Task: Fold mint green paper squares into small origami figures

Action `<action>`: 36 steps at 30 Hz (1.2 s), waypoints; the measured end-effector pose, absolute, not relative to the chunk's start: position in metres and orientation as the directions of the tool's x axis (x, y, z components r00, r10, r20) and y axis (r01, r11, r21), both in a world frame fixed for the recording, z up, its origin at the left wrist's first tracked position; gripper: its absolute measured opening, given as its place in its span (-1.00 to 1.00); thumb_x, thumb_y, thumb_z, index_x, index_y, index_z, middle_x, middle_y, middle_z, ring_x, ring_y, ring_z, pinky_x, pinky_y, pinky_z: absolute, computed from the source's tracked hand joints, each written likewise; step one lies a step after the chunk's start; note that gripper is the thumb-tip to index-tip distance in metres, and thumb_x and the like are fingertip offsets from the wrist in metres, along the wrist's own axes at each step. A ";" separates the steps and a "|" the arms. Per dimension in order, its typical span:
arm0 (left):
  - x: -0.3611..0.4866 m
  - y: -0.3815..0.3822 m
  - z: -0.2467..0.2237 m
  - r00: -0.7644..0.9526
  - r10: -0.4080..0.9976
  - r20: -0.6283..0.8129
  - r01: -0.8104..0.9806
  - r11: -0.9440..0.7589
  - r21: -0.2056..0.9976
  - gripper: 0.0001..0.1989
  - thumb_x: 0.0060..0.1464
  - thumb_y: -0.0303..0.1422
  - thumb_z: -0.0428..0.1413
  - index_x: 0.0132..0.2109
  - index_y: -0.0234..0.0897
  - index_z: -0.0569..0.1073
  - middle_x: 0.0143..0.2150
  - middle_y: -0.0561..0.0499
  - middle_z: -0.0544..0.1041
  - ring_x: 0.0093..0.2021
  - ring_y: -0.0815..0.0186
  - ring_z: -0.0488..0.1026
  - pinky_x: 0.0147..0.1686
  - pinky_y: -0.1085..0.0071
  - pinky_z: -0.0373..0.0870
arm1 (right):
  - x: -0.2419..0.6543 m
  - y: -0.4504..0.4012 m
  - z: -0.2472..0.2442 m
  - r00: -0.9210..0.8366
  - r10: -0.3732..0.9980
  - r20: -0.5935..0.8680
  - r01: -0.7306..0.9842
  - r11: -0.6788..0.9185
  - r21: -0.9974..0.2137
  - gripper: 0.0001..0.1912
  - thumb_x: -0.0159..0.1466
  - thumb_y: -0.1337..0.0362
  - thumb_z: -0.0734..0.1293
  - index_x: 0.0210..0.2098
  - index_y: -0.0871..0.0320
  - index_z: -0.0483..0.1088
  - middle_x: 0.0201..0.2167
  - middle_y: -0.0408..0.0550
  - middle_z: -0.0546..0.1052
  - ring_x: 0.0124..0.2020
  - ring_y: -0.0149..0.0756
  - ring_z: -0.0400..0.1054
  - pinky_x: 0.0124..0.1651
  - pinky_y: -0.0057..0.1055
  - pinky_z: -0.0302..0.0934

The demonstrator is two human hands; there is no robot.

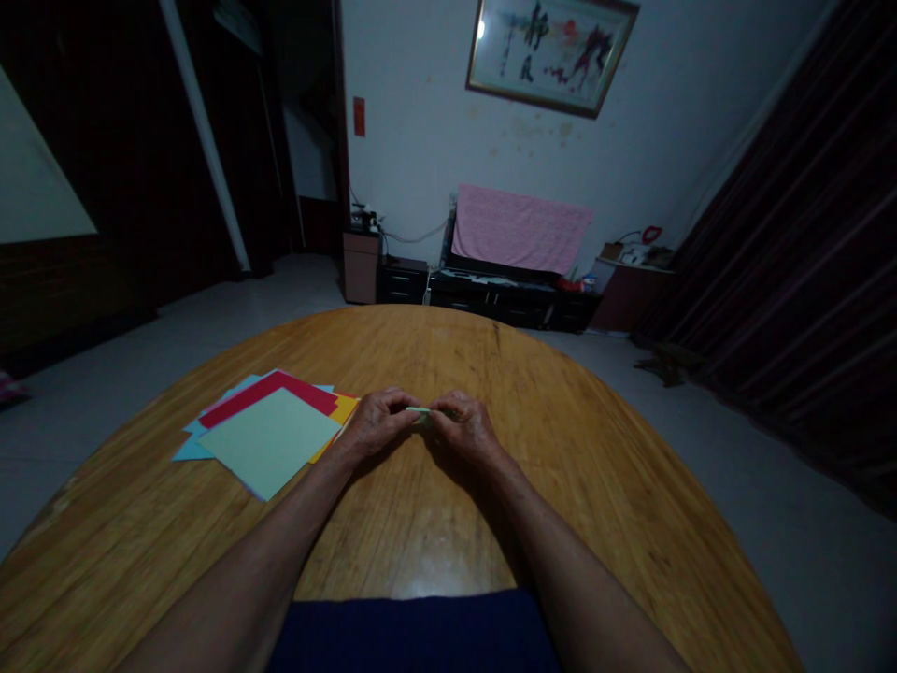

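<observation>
Both my hands meet over the middle of the round table. My left hand (380, 421) pinches one end of a small folded piece of pale green paper (419, 409). At the other end, my right hand (463, 421) is closed on the same piece. Only a thin strip of the paper shows between my fingers, so its full shape is hidden. Beside my left hand lies a loose stack of coloured paper sheets, with a pale green sheet (270, 441) on top. A red sheet (277, 384), a yellow sheet (345, 408) and light blue sheets (192, 449) stick out beneath it.
The wooden table (595, 505) has a curved far edge. Beyond it stand a low black cabinet (491, 297) and a television draped with a pink towel (522, 229). A dark curtain (791, 280) hangs at the right.
</observation>
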State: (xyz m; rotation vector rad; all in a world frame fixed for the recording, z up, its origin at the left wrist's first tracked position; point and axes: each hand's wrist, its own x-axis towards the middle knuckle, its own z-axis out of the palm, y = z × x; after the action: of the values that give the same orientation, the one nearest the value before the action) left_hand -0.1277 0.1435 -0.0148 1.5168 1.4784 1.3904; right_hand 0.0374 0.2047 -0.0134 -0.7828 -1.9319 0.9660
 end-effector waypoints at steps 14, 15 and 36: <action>-0.140 0.152 -0.018 -0.054 0.921 0.385 0.475 -0.316 0.821 -0.85 -0.02 -0.31 0.15 -0.34 -0.22 0.59 -0.37 -0.02 0.51 -0.31 0.30 0.41 -0.28 0.39 0.29 | 0.039 0.209 -0.018 -0.515 0.697 0.499 0.228 0.673 -0.703 -0.91 0.06 0.25 0.35 -0.55 0.07 0.46 -0.50 -0.08 0.44 -0.42 -0.32 0.24 -0.31 -0.36 0.08; -0.140 0.152 -0.018 -0.057 0.925 0.377 0.477 -0.306 0.824 -0.85 -0.02 -0.30 0.15 -0.34 -0.22 0.59 -0.37 -0.02 0.52 -0.32 0.30 0.41 -0.28 0.39 0.29 | 0.039 0.210 -0.018 -0.516 0.698 0.497 0.228 0.671 -0.706 -0.92 0.05 0.24 0.35 -0.55 0.06 0.46 -0.50 -0.08 0.44 -0.42 -0.31 0.24 -0.31 -0.36 0.08; -0.127 0.148 -0.020 -0.155 0.988 -0.014 -0.122 -0.005 0.992 -0.81 -0.08 -0.34 0.19 -0.26 -0.31 0.51 -0.53 0.08 0.45 -0.57 0.47 0.35 -0.52 0.51 0.28 | 0.035 0.210 -0.016 -0.409 0.652 0.638 0.193 0.745 -0.638 -0.88 0.19 0.31 0.29 -0.38 0.06 0.49 -0.36 -0.02 0.45 -0.28 -0.26 0.33 -0.21 -0.31 0.24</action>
State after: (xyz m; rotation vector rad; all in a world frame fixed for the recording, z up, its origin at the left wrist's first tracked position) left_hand -0.1273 0.1479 -0.0202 1.0361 1.2319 1.3749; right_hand 0.0348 0.2096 -0.0156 -0.6426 -1.9650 0.5902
